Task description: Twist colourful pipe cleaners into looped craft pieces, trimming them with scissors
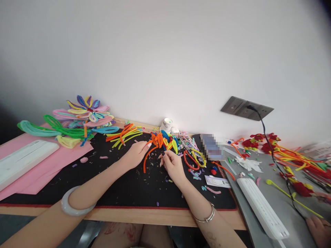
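My left hand (138, 154) pinches the edge of a looped orange pipe cleaner piece (157, 140) above the black mat. From that piece a loose orange strand (145, 162) curves down between my hands. Just to the right, my right hand (172, 164) is closed, thumb and fingertips together; whatever they hold, if anything, is too small to make out. Behind it lie yellow and blue looped pipe cleaners (172, 144). A pile of cut orange and yellow pipe cleaners (124, 136) is beyond my left hand.
A large pipe cleaner flower (89, 112) lies at the back left, near pink sheets (33, 181) and a white power strip (28, 160). A paper cup (167, 125) stands by the wall. To the right are a phone (212, 147), another power strip (262, 208) and a person's hand (319, 230).
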### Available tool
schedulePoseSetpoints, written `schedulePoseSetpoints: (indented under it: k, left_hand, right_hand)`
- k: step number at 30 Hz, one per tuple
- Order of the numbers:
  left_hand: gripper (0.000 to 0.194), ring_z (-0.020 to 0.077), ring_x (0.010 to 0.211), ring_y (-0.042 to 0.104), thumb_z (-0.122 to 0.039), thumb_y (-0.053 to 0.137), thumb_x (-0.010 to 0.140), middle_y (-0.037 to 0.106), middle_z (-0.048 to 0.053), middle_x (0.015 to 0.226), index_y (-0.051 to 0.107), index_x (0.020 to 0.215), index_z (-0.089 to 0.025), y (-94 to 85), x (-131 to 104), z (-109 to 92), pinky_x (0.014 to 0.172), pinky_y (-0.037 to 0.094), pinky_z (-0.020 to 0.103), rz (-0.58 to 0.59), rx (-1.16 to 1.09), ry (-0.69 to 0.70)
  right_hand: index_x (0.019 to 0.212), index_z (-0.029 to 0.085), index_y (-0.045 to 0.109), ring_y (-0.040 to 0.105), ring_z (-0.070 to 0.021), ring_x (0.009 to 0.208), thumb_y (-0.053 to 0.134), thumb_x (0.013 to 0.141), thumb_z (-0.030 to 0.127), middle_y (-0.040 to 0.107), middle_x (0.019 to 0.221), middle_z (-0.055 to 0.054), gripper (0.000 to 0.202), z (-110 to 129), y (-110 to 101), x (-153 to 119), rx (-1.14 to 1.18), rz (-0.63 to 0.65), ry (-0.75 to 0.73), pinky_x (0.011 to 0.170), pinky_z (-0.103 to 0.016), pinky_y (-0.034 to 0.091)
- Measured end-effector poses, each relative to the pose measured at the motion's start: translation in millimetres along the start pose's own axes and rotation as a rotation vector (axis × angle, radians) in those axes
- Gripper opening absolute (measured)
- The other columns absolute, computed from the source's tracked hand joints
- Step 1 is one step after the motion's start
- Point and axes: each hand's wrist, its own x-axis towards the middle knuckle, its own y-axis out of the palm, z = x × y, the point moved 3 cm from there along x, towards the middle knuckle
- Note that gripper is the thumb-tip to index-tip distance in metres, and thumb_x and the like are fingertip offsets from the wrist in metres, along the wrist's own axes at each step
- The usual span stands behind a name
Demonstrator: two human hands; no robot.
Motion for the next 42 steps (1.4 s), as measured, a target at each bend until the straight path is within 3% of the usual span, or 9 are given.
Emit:
schedulePoseSetpoints:
  k: [4, 10, 16, 21, 26, 29, 33, 38, 42]
  left_hand:
    - [0.025, 0.0171, 0.061, 0.047, -0.039, 0.048, 0.078, 0.048, -0.001, 0.066, 0.036, 0.067, -0.021, 10.9, -1.7, 10.8, 0.055, 0.033, 0.027, 0.076, 0.18, -0.022]
    - [0.013, 0.0152, 0.057, 0.049, -0.023, 0.046, 0.075, 0.049, -0.002, 0.062, 0.036, 0.067, -0.021, 14.8, -1.8, 15.9, 0.052, 0.032, 0.025, 0.159, 0.132, -0.042]
    - [0.018, 0.0128, 0.057, 0.047, -0.029, 0.048, 0.077, 0.047, -0.003, 0.063, 0.036, 0.067, -0.02, 3.8, 1.1, 5.8, 0.058, 0.038, 0.026, -0.044, -0.126, -0.071]
    - [0.018, 0.0133, 0.063, 0.051, -0.032, 0.055, 0.074, 0.049, -0.003, 0.067, 0.045, 0.072, -0.018, 11.4, -2.5, -2.7, 0.063, 0.043, 0.027, 0.161, -0.466, -0.122]
    - [0.019, 0.0148, 0.066, 0.057, -0.034, 0.056, 0.074, 0.054, -0.002, 0.067, 0.047, 0.073, -0.017, 16.8, -7.2, -11.6, 0.071, 0.046, 0.031, 0.318, -0.626, -0.137]
    - [0.021, 0.015, 0.065, 0.058, -0.036, 0.054, 0.077, 0.056, -0.001, 0.068, 0.047, 0.077, -0.017, 14.7, -5.5, -7.9, 0.068, 0.048, 0.032, 0.256, -0.595, -0.135]
    - [0.025, 0.0152, 0.064, 0.058, -0.041, 0.048, 0.081, 0.058, 0.001, 0.07, 0.046, 0.077, -0.016, 10.4, -2.6, -0.4, 0.064, 0.048, 0.031, 0.13, -0.503, -0.173]
    - [0.029, 0.0151, 0.067, 0.058, -0.045, 0.044, 0.084, 0.057, 0.002, 0.074, 0.047, 0.077, -0.016, 11.9, -4.4, -6.3, 0.062, 0.048, 0.028, 0.19, -0.576, -0.16]
    - [0.032, 0.011, 0.053, 0.052, -0.046, 0.036, 0.086, 0.052, -0.001, 0.065, 0.043, 0.074, -0.017, 15.1, -5.8, -6.9, 0.051, 0.042, 0.024, 0.224, -0.661, -0.175]
  right_hand:
    - [0.076, 0.017, 0.055, 0.042, -0.0083, 0.042, 0.038, 0.088, 0.033, 0.052, 0.051, 0.003, 0.026, -1.5, 0.1, 0.8, -0.012, -0.013, 0.004, 0.044, -0.019, 0.033]
    - [0.076, 0.018, 0.055, 0.04, -0.0084, 0.04, 0.039, 0.087, 0.033, 0.051, 0.049, 0.004, 0.025, -1.6, 0.3, 0.9, 0.004, -0.025, 0.016, 0.043, -0.02, 0.032]
    - [0.086, 0.019, 0.055, 0.041, -0.0094, 0.043, 0.041, 0.085, 0.029, 0.053, 0.054, 0.002, 0.018, 0.7, -0.5, 1.3, 0.051, -0.04, 0.012, 0.043, -0.021, 0.033]
    - [0.117, 0.023, 0.05, 0.047, -0.0089, 0.051, 0.046, 0.077, 0.017, 0.061, 0.086, -0.002, 0.04, 5.5, 0.9, 2.2, -0.016, -0.001, -0.098, 0.047, -0.021, 0.037]
    - [0.102, 0.022, 0.064, 0.049, -0.0116, 0.054, 0.047, 0.073, 0.012, 0.064, 0.08, -0.002, 0.035, -1.7, 0.9, 4.1, -0.141, 0.012, -0.109, 0.05, -0.023, 0.04]
    - [0.094, 0.021, 0.066, 0.051, -0.0132, 0.056, 0.05, 0.071, 0.013, 0.065, 0.074, -0.002, 0.029, -4.7, -4.2, 5.3, -0.176, -0.091, -0.087, 0.054, -0.025, 0.042]
    - [0.099, 0.021, 0.065, 0.055, -0.0151, 0.061, 0.048, 0.073, 0.015, 0.067, 0.091, -0.005, 0.031, -4.4, -11.1, 5.8, -0.241, -0.208, -0.07, 0.061, -0.029, 0.046]
    - [0.101, 0.022, 0.066, 0.055, -0.0165, 0.061, 0.05, 0.076, 0.019, 0.068, 0.085, -0.005, 0.03, -2.7, -12.3, 4.9, -0.217, -0.223, -0.068, 0.059, -0.029, 0.045]
    - [0.094, 0.02, 0.066, 0.052, -0.0145, 0.054, 0.051, 0.076, 0.023, 0.065, 0.072, -0.003, 0.023, 0.1, -13.6, 3.1, -0.087, -0.257, -0.042, 0.053, -0.027, 0.042]
